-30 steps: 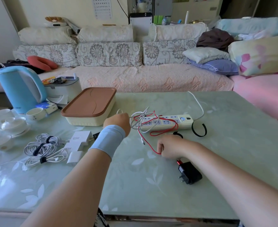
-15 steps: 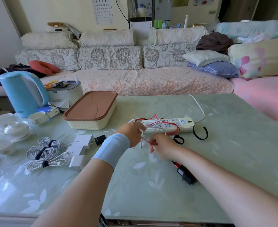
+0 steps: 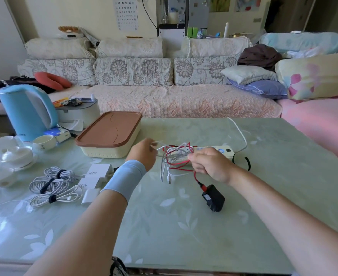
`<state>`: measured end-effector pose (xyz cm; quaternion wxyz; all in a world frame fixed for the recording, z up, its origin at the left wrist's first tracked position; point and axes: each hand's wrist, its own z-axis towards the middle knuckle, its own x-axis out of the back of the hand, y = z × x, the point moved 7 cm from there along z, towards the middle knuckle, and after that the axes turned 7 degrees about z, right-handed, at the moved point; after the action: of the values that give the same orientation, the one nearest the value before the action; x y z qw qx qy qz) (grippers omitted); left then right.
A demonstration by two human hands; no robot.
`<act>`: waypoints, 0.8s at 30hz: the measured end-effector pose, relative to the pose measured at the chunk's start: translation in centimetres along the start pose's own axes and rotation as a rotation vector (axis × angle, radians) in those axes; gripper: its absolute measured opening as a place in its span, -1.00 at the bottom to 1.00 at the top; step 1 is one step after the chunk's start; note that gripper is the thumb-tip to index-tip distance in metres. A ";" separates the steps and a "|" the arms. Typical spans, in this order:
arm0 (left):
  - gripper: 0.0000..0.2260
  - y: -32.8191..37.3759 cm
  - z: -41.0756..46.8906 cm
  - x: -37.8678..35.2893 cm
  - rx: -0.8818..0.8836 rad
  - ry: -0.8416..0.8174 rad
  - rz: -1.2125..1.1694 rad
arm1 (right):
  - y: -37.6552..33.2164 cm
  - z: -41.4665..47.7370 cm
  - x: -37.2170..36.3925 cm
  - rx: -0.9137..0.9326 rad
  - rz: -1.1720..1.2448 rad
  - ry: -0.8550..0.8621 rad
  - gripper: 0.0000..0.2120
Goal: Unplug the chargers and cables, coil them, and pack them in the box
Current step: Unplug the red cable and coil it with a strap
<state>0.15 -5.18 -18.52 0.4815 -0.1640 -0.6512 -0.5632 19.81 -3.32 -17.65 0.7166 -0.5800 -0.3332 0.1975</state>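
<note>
A tangle of white, grey and red cables (image 3: 174, 158) hangs between my hands above the table, in front of the white power strip (image 3: 222, 151). My left hand (image 3: 143, 154), with a blue wristband, pinches white cable ends at the left of the tangle. My right hand (image 3: 208, 163) grips the bundle's right side. The red cable runs down to a black charger (image 3: 213, 197) lying on the table. The cream box with a brown lid (image 3: 109, 134) stands shut, behind and left of my left hand. Coiled white cables (image 3: 51, 183) and white chargers (image 3: 97, 177) lie at the left.
A blue kettle (image 3: 26, 111), a cup (image 3: 44, 142) and white dishes (image 3: 11, 154) crowd the table's left end. A black strap loop (image 3: 247, 163) lies right of the power strip, whose white cord (image 3: 240, 134) runs off the far edge. A sofa stands behind the table.
Both hands rose from the table with the cable tangle. My right hand moved right and up, pulling the red cable; the black charger was dragged slightly toward the strip.
</note>
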 end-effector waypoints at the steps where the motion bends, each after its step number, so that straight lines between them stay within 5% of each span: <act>1: -0.77 -0.7 -0.1 0.4 0.065 0.011 0.075 | 0.0 -0.4 -0.1 -0.011 -0.008 -0.049 -0.62; 4: -0.69 -1.0 -1.1 -0.2 0.222 -0.120 -0.004 | 0.7 -1.2 0.2 0.000 -0.105 -0.055 -0.67; 11: -0.81 2.9 -4.3 -2.2 0.245 -0.475 -0.377 | -1.0 -2.1 -1.4 0.067 0.055 -0.124 -0.75; 15: -0.89 2.4 -4.6 -1.9 0.275 -0.477 -0.607 | 0.6 -2.8 -2.8 -0.117 0.023 -0.253 -0.76; 18: -0.85 2.0 -4.7 -1.5 0.336 -0.439 -0.745 | 1.8 -1.9 -2.5 -0.101 -0.082 -0.089 -0.86; 21: -0.62 1.5 -4.9 -1.3 0.300 -0.480 -0.534 | 1.2 -0.9 -1.6 0.071 -0.181 0.131 -0.77; 24: -0.69 2.1 -5.4 -0.9 0.225 -0.577 -0.384 | 0.6 -0.3 -1.9 0.165 -0.288 0.175 -0.60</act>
<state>4.50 -9.04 -18.57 0.1783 -0.1367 -0.8371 -0.4987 18.74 -4.64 -18.70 0.8089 -0.4805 -0.3320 0.0681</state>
